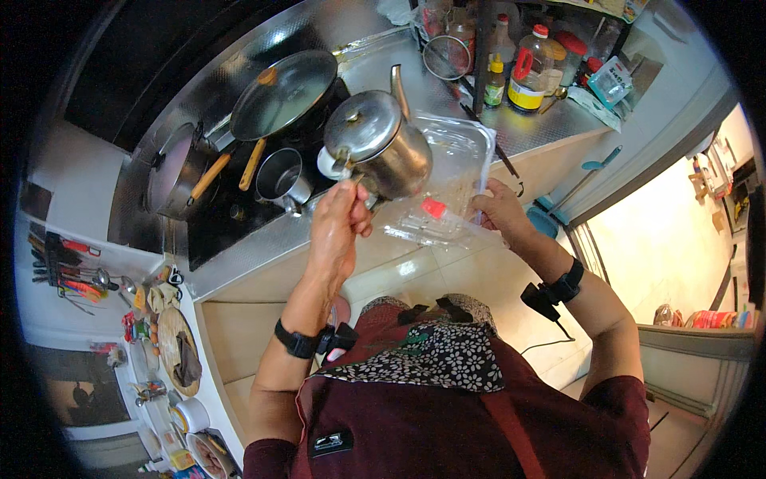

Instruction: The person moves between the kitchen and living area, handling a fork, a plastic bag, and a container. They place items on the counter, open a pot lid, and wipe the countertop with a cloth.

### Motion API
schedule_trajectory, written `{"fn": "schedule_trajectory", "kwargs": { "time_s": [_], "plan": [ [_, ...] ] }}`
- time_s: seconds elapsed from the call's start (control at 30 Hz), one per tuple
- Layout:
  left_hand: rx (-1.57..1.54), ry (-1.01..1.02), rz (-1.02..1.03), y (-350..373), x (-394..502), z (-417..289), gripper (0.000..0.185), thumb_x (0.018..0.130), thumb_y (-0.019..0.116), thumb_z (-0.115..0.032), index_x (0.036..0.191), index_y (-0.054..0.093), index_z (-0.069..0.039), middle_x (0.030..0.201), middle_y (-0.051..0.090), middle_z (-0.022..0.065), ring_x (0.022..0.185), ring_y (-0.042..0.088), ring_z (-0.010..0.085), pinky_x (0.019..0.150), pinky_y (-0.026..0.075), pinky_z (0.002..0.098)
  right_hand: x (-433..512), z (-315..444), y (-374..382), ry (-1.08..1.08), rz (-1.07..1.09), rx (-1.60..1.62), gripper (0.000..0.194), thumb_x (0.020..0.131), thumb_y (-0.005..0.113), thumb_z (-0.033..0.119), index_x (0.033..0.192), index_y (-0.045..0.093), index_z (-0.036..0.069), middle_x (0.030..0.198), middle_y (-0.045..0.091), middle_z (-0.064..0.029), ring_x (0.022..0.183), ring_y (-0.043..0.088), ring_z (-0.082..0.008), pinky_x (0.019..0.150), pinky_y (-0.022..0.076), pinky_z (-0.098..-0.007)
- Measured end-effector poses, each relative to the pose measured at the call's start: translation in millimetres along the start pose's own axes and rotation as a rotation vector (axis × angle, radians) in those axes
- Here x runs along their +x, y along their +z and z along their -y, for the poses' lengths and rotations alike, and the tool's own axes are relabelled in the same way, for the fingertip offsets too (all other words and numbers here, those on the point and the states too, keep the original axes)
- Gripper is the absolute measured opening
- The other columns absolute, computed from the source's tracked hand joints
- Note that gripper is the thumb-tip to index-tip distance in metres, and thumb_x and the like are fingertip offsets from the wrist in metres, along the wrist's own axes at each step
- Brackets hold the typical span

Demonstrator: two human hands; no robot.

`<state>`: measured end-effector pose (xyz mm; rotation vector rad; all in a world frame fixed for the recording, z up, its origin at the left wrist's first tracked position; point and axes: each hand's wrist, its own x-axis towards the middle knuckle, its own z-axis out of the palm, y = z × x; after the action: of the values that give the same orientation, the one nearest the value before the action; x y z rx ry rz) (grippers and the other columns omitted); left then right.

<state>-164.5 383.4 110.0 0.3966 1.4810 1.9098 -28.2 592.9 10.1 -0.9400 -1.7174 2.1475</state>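
Observation:
My left hand (341, 218) is closed around the handle side of a stainless steel kettle (404, 158). The kettle is held up and tilted, its lid on and its long spout pointing away from me; the handle is mostly hidden by my fingers. Behind and to the right of the kettle is a clear plastic container (470, 143), with a hinged-looking clear part lower down that carries a red patch (433, 208). My right hand (501, 209) pinches this container by its right edge. Whether kettle and container touch cannot be told.
On the black cooktop (209, 239) stand a lidded pan (287, 96), a lidded pot (179, 173) and a small metal pot (281, 173). Bottles and jars, one an oil bottle (529, 72), line the counter's right end. Chopsticks (505, 158) overhang its edge. A cutting board (178, 353) lies left.

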Motion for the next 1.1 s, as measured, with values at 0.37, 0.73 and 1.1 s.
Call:
{"fn": "schedule_trajectory", "kwargs": {
  "time_s": [0.37,0.73,1.1],
  "plan": [
    [-0.058,-0.006,0.083,25.4,130.4,31.8,0.023,0.090,0.042,-0.028,0.077,0.047,-0.010,0.054,0.031,-0.0043,0.048,0.031,0.0087,0.046,0.030,0.0245,91.0,-9.4,10.5,0.063,-0.327,0.167,0.017,0.071,0.054,0.007,0.088,0.052,0.006,0.064,0.054,-0.0035,0.043,0.047,-0.0088,0.035,0.0336,-0.0211],
    [-0.047,-0.014,-0.059,-2.9,242.6,58.2,0.021,0.089,0.043,-0.024,0.075,0.048,-0.009,0.055,0.038,-0.0037,0.046,0.034,0.0069,0.043,0.029,0.0230,220.1,-18.5,74.8,0.154,-0.470,0.280,0.018,0.073,0.057,0.005,0.086,0.045,0.000,0.061,0.051,-0.0100,0.043,0.048,-0.0168,0.032,0.0342,-0.0283],
    [0.002,0.033,-0.229,10.2,331.4,85.5,0.021,0.088,0.043,-0.023,0.075,0.051,-0.009,0.057,0.041,-0.0028,0.048,0.037,0.0077,0.042,0.028,0.0232,343.1,-33.7,72.5,-0.320,0.184,-2.013,0.022,0.080,0.049,0.027,0.093,0.058,0.012,0.098,0.058,-0.0033,0.087,0.057,-0.0229,0.074,0.0385,-0.0350]
  ]
}}
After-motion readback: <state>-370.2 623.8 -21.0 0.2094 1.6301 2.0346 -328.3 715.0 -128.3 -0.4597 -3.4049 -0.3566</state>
